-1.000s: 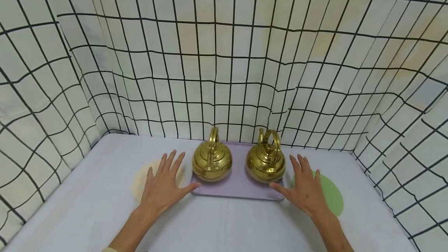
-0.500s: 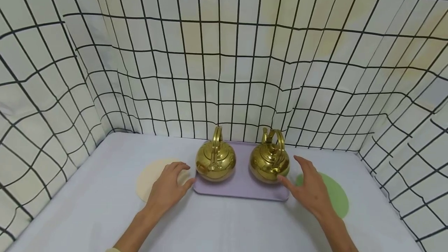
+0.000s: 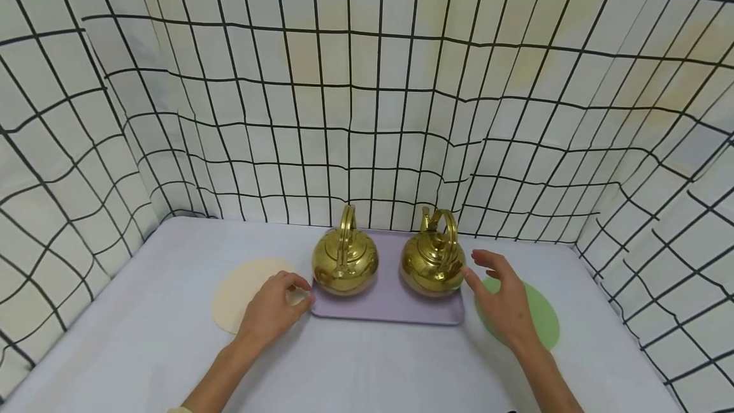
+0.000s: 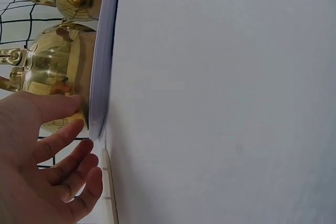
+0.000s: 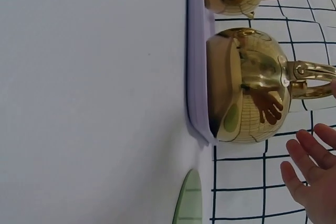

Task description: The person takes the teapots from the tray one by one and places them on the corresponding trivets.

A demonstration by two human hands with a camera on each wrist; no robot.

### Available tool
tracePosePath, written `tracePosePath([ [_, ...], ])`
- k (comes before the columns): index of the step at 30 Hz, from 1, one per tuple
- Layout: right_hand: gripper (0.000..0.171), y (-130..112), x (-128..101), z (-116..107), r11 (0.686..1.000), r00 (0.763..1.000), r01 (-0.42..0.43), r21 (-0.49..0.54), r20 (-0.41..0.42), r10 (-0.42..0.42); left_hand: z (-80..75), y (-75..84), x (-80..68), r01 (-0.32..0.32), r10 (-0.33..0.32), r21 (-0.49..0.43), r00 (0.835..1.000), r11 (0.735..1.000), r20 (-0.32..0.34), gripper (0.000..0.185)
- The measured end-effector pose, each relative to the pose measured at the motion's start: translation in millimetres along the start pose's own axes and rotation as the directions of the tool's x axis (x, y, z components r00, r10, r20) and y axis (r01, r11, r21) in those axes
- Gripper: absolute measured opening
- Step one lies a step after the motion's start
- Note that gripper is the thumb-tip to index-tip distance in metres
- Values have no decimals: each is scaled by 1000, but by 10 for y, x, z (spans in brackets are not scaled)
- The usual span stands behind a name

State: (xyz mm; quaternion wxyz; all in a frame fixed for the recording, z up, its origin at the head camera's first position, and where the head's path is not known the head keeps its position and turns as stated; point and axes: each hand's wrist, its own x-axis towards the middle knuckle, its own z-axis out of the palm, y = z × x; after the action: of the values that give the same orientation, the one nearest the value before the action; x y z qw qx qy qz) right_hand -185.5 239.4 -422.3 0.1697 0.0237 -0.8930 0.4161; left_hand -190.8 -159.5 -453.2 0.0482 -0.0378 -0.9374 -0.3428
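Observation:
Two round brass kettles, the left one (image 3: 345, 263) and the right one (image 3: 432, 265), stand upright on a lilac tray (image 3: 387, 311), their handles raised. My left hand (image 3: 268, 311) is by the tray's left front corner, its fingers loosely bent and holding nothing. In the left wrist view its thumb (image 4: 60, 106) lies in front of the nearer kettle (image 4: 47, 61); contact with the tray rim (image 4: 100, 77) cannot be told. My right hand (image 3: 506, 308) is beside the right kettle, thumb near its side. Its fingers (image 5: 302, 158) are spread and hold nothing in the right wrist view.
A flat cream disc (image 3: 232, 298) lies left of the tray, partly under my left hand. On the right lies a green disc (image 3: 545, 320), partly behind my right hand. White walls with a black grid (image 3: 373, 107) surround the white table (image 3: 355, 362).
The fingers of both hands have gone from widely spread to more bent. My right thumb has risen along the kettle's side. The kettles and tray have stayed put; the head view shifted slightly.

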Motion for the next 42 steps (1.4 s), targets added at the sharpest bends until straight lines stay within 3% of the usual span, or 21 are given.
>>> tracePosePath([
  [7,39,8,8,12,995,1000,25,97,-18,-24,49,-35,-30,14,-13,-31,999,999,30,22],
  [16,39,-67,89,56,965,996,74,251,22,-82,-38,-26,0,-9,10,-30,1000,1000,28,23],
  [27,40,-113,119,64,958,998,2,286,64,-21,10,-47,26,-45,46,-27,998,999,38,20],
  [36,37,-142,190,108,950,998,9,313,62,-30,-6,-45,22,-48,49,-33,997,998,59,22],
  [42,37,-197,209,140,938,998,-33,344,66,11,-30,-33,27,-48,51,-31,995,998,85,24],
])
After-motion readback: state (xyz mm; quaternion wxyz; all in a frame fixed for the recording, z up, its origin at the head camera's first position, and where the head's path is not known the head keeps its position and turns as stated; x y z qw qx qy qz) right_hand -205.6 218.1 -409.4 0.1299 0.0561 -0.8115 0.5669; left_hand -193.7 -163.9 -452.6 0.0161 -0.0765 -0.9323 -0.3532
